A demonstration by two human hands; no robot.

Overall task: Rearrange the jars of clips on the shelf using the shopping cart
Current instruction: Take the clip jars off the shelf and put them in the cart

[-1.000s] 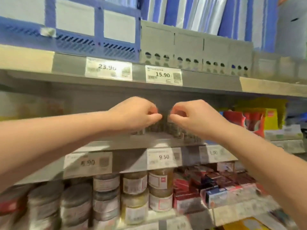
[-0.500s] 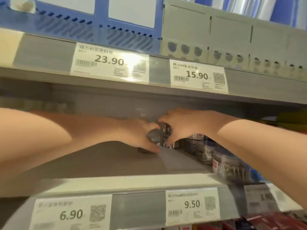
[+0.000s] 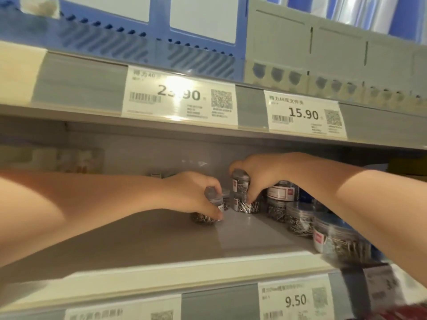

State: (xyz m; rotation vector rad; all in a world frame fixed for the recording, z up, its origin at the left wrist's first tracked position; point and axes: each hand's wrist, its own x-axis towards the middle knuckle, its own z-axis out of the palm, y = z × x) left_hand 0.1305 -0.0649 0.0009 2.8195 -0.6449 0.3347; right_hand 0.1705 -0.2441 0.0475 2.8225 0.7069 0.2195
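1. The shelf point(image 3: 129, 241) shows a bare grey stretch on its left side; the left arm reaches across it towards the back wall, which suggests the jars are being set deep first so the front can fill afterwards
2. The left hand point(image 3: 191, 195) has its grip closed on the left jar point(image 3: 213, 202), thumb and fingers curled over lid and side; whether the base rests on the shelf or hangs just above it I cannot tell
3. Just beside it, the right hand point(image 3: 258, 176) grips the top jar point(image 3: 241, 184) from above, fingers reaching down to the lower jar point(image 3: 246, 205) beneath, probably to steady both as one column
4. To the right, the row of jars point(image 3: 300, 224) runs from the back to the front lip, so the held jars seem meant to start a neighbouring line
5. The shopping cart is out of view
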